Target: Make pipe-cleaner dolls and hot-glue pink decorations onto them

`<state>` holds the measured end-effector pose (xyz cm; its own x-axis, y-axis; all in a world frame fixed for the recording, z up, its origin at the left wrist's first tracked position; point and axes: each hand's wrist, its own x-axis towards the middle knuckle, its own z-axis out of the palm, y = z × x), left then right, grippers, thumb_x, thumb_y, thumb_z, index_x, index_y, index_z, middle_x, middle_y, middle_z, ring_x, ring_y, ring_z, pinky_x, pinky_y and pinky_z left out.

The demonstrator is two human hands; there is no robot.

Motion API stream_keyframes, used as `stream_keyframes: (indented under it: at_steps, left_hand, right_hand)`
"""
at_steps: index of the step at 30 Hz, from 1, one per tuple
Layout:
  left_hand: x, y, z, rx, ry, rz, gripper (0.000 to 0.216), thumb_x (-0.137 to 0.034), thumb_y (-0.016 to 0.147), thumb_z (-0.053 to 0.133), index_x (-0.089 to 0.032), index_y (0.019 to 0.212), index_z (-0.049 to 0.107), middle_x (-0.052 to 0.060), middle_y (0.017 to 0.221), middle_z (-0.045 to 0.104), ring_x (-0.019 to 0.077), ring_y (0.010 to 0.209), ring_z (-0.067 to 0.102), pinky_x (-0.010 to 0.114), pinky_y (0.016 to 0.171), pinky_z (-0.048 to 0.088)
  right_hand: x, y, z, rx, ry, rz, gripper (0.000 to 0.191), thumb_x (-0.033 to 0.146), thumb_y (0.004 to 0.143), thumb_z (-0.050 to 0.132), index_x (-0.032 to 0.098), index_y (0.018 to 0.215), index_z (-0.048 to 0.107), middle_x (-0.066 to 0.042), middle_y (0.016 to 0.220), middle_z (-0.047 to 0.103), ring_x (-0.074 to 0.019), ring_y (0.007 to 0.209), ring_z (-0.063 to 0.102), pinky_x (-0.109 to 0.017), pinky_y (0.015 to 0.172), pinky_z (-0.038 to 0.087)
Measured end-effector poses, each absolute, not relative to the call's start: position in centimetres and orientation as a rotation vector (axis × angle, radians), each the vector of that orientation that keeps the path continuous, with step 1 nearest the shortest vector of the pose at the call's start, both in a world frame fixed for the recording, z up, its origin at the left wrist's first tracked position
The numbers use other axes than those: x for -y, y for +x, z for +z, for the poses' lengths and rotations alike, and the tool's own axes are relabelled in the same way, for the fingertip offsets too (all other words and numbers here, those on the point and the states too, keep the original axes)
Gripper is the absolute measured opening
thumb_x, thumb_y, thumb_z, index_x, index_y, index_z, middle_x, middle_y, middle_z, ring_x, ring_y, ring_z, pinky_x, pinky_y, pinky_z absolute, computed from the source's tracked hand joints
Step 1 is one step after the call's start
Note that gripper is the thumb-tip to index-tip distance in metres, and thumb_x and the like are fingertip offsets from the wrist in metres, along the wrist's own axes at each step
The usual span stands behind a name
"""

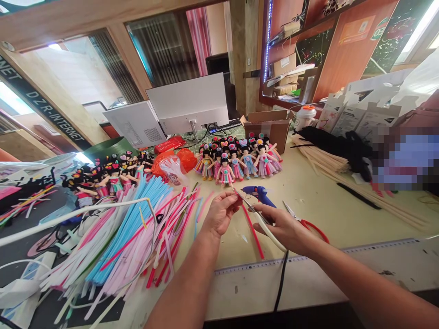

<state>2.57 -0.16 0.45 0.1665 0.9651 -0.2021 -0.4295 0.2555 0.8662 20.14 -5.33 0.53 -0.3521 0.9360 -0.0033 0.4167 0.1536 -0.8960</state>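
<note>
Near the middle of the table, my left hand (221, 212) is closed, its thumb and fingers pinching something small, mostly hidden at the fingertips. My right hand (284, 227) is wrapped around a slim tool with a curved white handle (272, 235); its thin greyish front end reaches to the left fingertips. A black cord (282, 281) appears to run from the handle's end over the table edge. Just behind the hands lies a blue glue gun (260, 195). Red-handled scissors (313, 228) rest right of my right hand. A red pipe cleaner (253, 233) lies between my forearms.
Several small dolls (236, 160) stand behind the glue gun, with more dolls (113, 178) at left. A large heap of coloured pipe cleaners (126, 242) covers the left side. A cardboard box (269, 128), monitor (188, 103) and beige stems (322, 157) stand or lie farther back.
</note>
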Motion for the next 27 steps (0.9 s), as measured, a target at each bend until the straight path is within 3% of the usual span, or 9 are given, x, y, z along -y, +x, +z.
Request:
stream_keyframes:
  at_steps: [7,12,18,21,27]
  left_hand:
    - [0.0,2.6,0.3,-0.967,0.720,1.137,0.028,-0.026,0.049,0.081,-0.016,0.067,0.063,0.001,0.065,0.067,0.0114,0.063,0.061,0.024,0.064,0.039]
    - [-0.2,2.1,0.2,-1.052,0.725,1.209,0.033,-0.032,0.048,0.084,-0.017,0.068,0.064,0.002,0.075,0.069,0.0104,0.066,0.060,0.024,0.063,0.039]
    - [-0.6,2.0,0.0,-1.055,0.730,1.247,0.037,-0.033,0.045,0.088,-0.015,0.069,0.066,0.000,0.067,0.065,0.0063,0.058,0.052,0.021,0.057,0.035]
    - [-0.6,1.9,0.0,-1.037,0.763,1.236,0.035,-0.033,0.047,0.087,-0.015,0.070,0.068,0.000,0.065,0.065,0.0064,0.057,0.052,0.021,0.058,0.036]
    - [-0.8,1.8,-0.3,-1.098,0.857,1.189,0.028,-0.030,0.054,0.082,-0.016,0.075,0.070,0.002,0.070,0.068,0.0078,0.060,0.056,0.023,0.063,0.039]
  right_hand:
    - [5.0,20.1,-0.1,1.775,-1.266,1.248,0.032,0.043,0.082,0.054,0.019,0.102,0.061,0.005,0.062,0.035,-0.0111,0.057,0.034,-0.025,0.052,0.028]
    - [5.1,21.4,-0.2,1.895,-1.339,1.129,0.035,0.046,0.085,0.051,0.022,0.110,0.058,0.003,0.068,0.048,-0.0127,0.061,0.043,-0.024,0.055,0.036]
    - [7.0,24.9,0.4,2.142,-1.451,0.978,0.039,0.043,0.083,0.056,0.026,0.119,0.058,-0.001,0.083,0.065,-0.0162,0.072,0.058,-0.025,0.064,0.044]
    - [7.1,28.3,-0.3,2.092,-1.553,0.920,0.045,0.048,0.086,0.049,0.025,0.124,0.054,0.000,0.075,0.065,-0.0168,0.065,0.058,-0.026,0.060,0.044]
    - [4.9,34.8,-3.5,1.798,-2.103,0.319,0.034,0.049,0.070,0.055,0.025,0.094,0.056,-0.006,0.082,0.070,-0.0267,0.073,0.065,-0.035,0.061,0.044]
